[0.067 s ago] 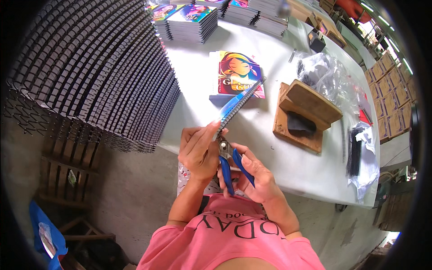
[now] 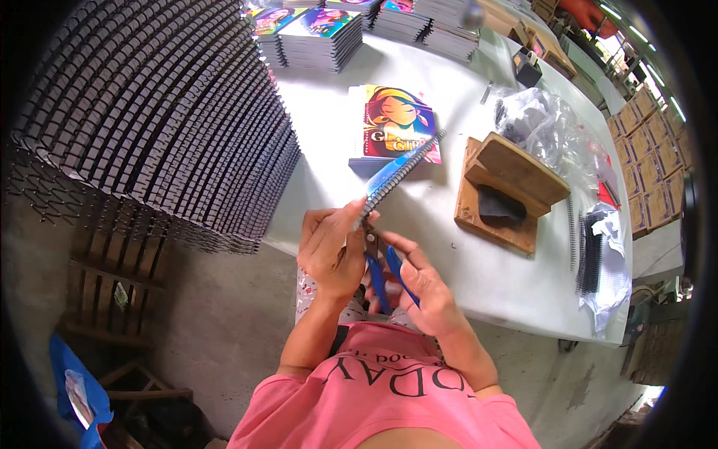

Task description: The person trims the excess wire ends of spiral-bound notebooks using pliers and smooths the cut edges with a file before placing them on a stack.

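Note:
My left hand (image 2: 329,243) grips the near end of a spiral-bound notebook (image 2: 393,176), which it holds tilted with the coil edge toward the right. In my right hand (image 2: 426,288) is a pair of cutting pliers (image 2: 383,277) with blue handles, their handles spread a little. The plier jaws sit at the near end of the coil, close to my left fingers; whether they touch the wire is hidden. Beyond the held notebook lies a small stack of notebooks (image 2: 396,120) with a colourful cover of a drawn figure.
At left towers a big pile of coil-bound notebooks (image 2: 164,127). A wooden jig (image 2: 508,198) stands right of my hands on the white table (image 2: 419,224). Farther right are clear plastic bags (image 2: 538,123) and black coils (image 2: 589,258). More notebook stacks (image 2: 321,41) stand at the back.
The notebook has turned slightly, showing a bit less of its blue cover. The plier handles have come slightly closer together in my right hand.

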The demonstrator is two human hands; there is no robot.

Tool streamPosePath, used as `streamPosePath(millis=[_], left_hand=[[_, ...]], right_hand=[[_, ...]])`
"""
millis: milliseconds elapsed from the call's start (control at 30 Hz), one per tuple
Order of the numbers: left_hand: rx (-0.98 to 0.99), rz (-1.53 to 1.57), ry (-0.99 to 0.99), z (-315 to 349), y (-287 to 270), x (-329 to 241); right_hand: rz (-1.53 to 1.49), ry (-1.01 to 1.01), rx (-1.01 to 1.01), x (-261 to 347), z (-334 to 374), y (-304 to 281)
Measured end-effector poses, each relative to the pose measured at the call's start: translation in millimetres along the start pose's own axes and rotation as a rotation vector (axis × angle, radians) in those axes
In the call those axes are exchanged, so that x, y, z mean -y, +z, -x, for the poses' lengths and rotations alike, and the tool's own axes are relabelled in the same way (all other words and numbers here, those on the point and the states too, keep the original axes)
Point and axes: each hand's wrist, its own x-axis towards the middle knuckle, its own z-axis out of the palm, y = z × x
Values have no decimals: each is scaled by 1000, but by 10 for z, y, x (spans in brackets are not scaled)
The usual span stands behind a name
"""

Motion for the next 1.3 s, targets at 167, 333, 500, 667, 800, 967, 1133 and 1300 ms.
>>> streamPosePath(millis=[167, 333, 500, 667, 800, 967, 1133, 1300], left_hand=[[-219, 445, -344, -144, -16, 76], [-306, 634, -355, -240, -48, -24], [-267, 1006, -400, -409, -82, -346], [-26, 1247, -523, -355, -196, -564], [37, 1087, -351, -436, -438, -675], [-322, 328, 451, -745, -1151, -560], [-683, 153, 317, -1416, -1870, -414], [-528, 103, 164, -2009, -2134, -51]], right_hand=[[1645, -486, -378, -248, 60, -320], [2012, -340, -525, -563, 131, -732], [1329, -424, -756, -77, 163, -1050], [125, -699, -348, 76, -12, -1244], [-39, -824, -169, 359, -152, -1041], [382, -791, -489, 1283, -270, -1229], [1285, -542, -77, 2236, -495, -545], [1372, -755, -79, 3016, -915, -135]])
